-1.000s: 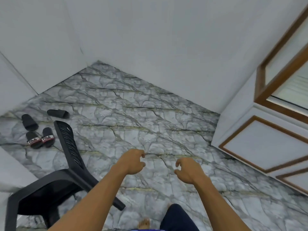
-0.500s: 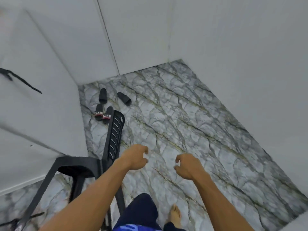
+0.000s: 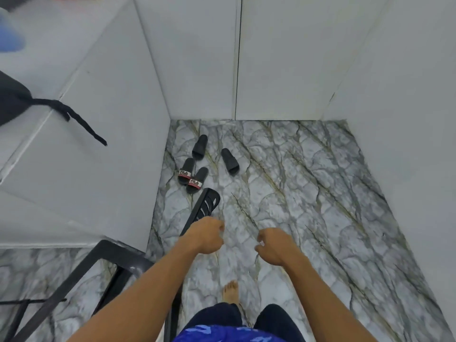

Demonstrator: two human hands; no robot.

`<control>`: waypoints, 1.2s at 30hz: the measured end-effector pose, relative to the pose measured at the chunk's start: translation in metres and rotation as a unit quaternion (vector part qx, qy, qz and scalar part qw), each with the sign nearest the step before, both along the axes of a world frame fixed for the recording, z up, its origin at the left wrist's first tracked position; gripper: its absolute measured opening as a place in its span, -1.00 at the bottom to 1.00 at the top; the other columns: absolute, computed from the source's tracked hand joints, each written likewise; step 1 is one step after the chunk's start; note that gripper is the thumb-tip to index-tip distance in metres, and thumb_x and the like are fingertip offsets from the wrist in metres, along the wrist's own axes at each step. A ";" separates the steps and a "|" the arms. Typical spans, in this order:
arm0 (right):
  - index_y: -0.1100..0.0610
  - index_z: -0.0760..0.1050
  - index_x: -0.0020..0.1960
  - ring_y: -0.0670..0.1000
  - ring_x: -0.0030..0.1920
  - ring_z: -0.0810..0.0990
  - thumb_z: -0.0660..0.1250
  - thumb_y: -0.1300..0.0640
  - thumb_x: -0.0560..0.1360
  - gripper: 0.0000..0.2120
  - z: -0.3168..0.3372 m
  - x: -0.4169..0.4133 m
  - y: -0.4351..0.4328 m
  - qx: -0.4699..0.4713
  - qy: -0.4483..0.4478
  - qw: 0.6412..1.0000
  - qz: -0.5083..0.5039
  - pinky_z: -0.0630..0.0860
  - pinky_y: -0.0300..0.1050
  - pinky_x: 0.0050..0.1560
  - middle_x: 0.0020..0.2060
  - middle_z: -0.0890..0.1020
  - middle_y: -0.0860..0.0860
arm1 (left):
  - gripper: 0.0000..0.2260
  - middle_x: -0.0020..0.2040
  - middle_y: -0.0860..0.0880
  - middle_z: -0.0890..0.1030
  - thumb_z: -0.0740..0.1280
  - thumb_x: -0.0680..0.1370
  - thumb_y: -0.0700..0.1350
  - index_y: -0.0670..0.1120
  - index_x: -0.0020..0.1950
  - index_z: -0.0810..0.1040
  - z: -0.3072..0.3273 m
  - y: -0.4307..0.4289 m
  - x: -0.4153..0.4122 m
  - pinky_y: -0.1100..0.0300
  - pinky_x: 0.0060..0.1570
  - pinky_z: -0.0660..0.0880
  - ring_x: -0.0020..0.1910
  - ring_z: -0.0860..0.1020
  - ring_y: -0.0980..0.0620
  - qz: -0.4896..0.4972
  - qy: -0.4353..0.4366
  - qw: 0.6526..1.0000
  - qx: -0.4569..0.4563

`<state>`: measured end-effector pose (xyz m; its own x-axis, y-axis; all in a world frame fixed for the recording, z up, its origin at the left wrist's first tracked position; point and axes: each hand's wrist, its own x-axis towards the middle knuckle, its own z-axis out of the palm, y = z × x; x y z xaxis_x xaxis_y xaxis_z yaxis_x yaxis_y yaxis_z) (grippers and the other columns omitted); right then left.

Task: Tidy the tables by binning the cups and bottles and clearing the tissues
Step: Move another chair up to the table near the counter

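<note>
As the left hand point(image 3: 204, 234) and right hand point(image 3: 274, 245) hang loosely curled and empty, no cup, bottle or tissue shows; likely searching, next turning to the table point(image 3: 81, 149) at nine o'clock.

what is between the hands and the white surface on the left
The black chair stands by the white surface, its backrest next to the left hand. No cup, bottle or tissue shows clearly.

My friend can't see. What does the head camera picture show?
A person's empty left hand and right hand reach forward over a grey marble floor. A black chair stands left, beside a white table; four black slippers lie beyond it.
</note>
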<state>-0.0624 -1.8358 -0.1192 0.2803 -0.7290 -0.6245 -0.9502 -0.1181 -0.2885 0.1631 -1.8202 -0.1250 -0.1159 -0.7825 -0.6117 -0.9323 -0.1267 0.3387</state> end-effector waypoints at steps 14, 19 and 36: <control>0.12 0.58 0.19 0.10 0.08 0.58 0.28 0.06 0.51 -0.70 -0.084 0.127 -0.248 0.089 -0.040 0.977 0.190 0.54 -0.04 0.09 0.10 0.61 0.08 | -0.65 0.24 -0.10 0.55 0.34 0.52 -0.01 -0.06 0.29 0.53 -0.057 -0.174 0.087 0.09 0.14 0.50 0.16 0.52 -0.09 0.175 -0.018 0.983 0.057; 0.13 0.58 0.19 0.11 0.11 0.58 0.28 0.09 0.51 -0.70 -0.125 0.157 -0.323 0.136 -0.024 0.963 0.231 0.55 -0.03 0.12 0.12 0.60 0.09 | -0.62 0.34 -0.07 0.49 0.32 0.55 0.01 -0.02 0.37 0.48 -0.091 -0.224 0.107 0.17 0.15 0.39 0.26 0.48 -0.07 0.236 0.003 0.968 0.090; 0.05 0.33 0.44 0.15 0.16 0.52 0.35 0.14 0.46 -0.44 -0.390 0.236 -0.393 0.169 -0.023 0.952 0.254 0.53 0.05 0.10 0.21 0.51 0.11 | -0.79 0.02 -0.15 0.58 0.37 0.52 -0.05 -0.11 0.10 0.52 -0.389 -0.324 0.129 0.02 -0.15 0.47 0.01 0.56 -0.16 0.256 -0.003 0.963 0.080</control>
<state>0.1734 -2.2287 -0.5093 0.5748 -0.2518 -0.7786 -0.7814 -0.4513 -0.4309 0.2924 -2.1446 -0.5137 0.2640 -0.6316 -0.7290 -0.7361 -0.6203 0.2709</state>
